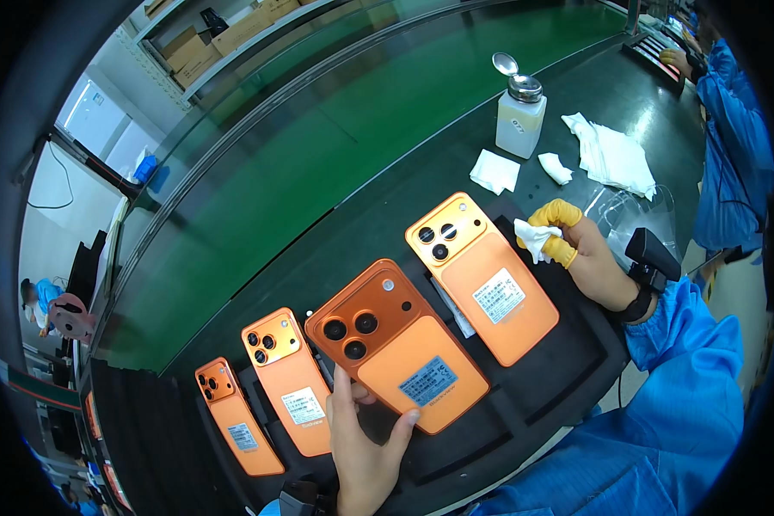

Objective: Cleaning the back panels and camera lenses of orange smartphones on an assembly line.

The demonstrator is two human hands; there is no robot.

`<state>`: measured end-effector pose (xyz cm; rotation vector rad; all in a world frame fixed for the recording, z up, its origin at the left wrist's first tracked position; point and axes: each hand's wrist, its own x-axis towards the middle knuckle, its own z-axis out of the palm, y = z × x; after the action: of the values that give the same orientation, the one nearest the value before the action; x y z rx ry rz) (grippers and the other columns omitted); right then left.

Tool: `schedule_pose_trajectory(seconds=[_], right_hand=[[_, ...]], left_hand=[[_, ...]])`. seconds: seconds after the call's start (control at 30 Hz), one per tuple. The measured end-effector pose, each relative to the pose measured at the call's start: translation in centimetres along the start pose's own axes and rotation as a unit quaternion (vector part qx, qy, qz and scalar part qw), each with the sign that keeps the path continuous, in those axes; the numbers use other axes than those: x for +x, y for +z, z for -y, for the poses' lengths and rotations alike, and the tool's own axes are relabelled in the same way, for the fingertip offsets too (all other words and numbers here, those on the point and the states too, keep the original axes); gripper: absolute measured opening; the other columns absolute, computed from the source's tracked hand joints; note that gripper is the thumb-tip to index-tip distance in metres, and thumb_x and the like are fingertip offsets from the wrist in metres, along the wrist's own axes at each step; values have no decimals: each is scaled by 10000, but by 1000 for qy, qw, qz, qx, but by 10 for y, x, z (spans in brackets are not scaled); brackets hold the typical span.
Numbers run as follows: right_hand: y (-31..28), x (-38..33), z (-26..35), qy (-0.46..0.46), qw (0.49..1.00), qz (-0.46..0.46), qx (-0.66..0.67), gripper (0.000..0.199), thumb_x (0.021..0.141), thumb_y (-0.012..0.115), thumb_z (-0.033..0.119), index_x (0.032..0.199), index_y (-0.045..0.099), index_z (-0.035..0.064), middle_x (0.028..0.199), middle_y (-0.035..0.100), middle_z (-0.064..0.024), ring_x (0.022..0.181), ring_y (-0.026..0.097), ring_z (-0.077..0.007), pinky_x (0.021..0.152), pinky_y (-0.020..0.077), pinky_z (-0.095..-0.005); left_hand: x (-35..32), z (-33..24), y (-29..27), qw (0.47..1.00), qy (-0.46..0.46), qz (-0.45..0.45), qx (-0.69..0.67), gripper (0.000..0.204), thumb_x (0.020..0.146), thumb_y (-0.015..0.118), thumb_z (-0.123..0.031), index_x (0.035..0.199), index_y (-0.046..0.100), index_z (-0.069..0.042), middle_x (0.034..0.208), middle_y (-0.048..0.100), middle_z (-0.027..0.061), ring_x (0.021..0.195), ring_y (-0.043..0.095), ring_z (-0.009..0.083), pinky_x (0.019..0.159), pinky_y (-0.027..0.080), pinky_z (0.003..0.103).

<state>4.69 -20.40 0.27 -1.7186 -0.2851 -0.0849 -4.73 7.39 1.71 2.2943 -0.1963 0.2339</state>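
Note:
My left hand [368, 447] grips an orange smartphone [396, 344] by its lower left side, the thumb at the bottom edge and fingers under it. Its back faces up, showing three camera lenses and a label. My right hand [595, 262] has yellow finger cots on its fingertips and pinches a crumpled white wipe [537, 238]. Just left of that hand lies another orange smartphone [486, 284], back up. Two more orange smartphones [288, 378] lie to the left of the held one. A black foam tray [576, 361] with recesses is under them.
Beyond the phones stands a pump bottle [520, 125] with its metal lid flipped up. Near it are a folded wipe [495, 172], a stack of white wipes [615, 157] and a clear plastic bag [632, 219]. A green conveyor belt [318, 138] runs behind. A person in blue [731, 163] works at far right.

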Motion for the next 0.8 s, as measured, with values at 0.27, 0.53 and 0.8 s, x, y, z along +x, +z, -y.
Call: schedule_pose_trajectory(seconds=[0.27,0.53,0.8], right_hand=[[-4,-1,0,11,1000,19,12,138,849,480,41,984,489,13,901,505,-31,828,482,-71,732,397,-209],[-4,0,1,18,1000,19,6,142,848,475,31,988,489,14,900,505,-30,821,482,-69,724,397,-204],[-3,-4,-4,3,998,14,66,142,851,479,10,992,478,19,930,512,-35,888,497,-92,779,413,-233]], left_hand=[[1,7,3,1000,6,7,14,831,678,712,-45,1340,212,3,1049,443,128,919,441,223,797,379,306],[3,-7,1,999,22,-11,31,831,678,710,-34,1340,209,7,1052,448,135,914,453,228,791,387,305],[8,-4,-2,999,-35,7,13,832,712,665,-15,1371,158,-39,902,472,71,791,428,171,743,370,261]])
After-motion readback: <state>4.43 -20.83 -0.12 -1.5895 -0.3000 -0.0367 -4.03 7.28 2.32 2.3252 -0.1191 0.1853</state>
